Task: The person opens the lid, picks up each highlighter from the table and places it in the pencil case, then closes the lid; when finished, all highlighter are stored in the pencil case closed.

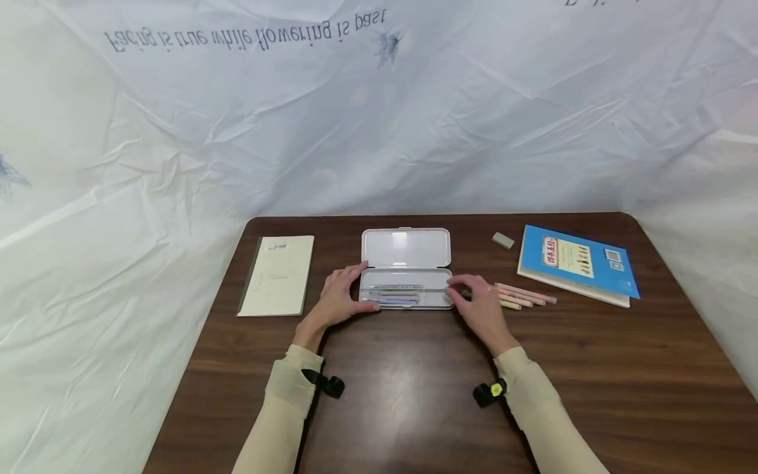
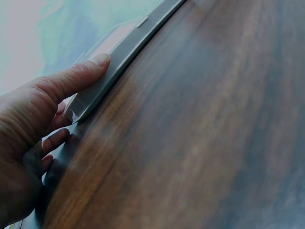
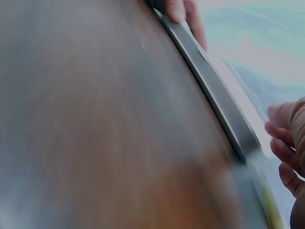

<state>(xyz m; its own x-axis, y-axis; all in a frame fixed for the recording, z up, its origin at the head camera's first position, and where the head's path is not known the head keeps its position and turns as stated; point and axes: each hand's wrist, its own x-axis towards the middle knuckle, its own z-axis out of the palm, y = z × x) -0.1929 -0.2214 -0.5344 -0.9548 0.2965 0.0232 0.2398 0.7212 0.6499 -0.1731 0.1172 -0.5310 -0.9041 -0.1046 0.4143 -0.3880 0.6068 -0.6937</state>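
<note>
A clear-lidded, pale pencil case point(image 1: 435, 301) lies open on the table, its lid point(image 1: 379, 249) tilted back behind it. Several slim pens point(image 1: 397, 297) lie inside, toward the left. My left hand point(image 1: 340, 296) grips the case's left end; in the left wrist view the thumb point(image 2: 90, 69) presses on the front edge, with other fingers round the end. At the right end is my right hand point(image 1: 478, 306), its fingertips at the rim. In the right wrist view its fingers point(image 3: 283, 152) are loosely bent beside the case, with nothing visible between them.
Several pastel pens point(image 1: 521, 296) lie just right of my right hand. Behind them are a grey eraser point(image 1: 503, 240) and a blue book point(image 1: 583, 263). A cream notebook point(image 1: 277, 276) lies on the left of the dark wooden table point(image 1: 403, 395). A white printed sheet point(image 1: 414, 131) hangs behind.
</note>
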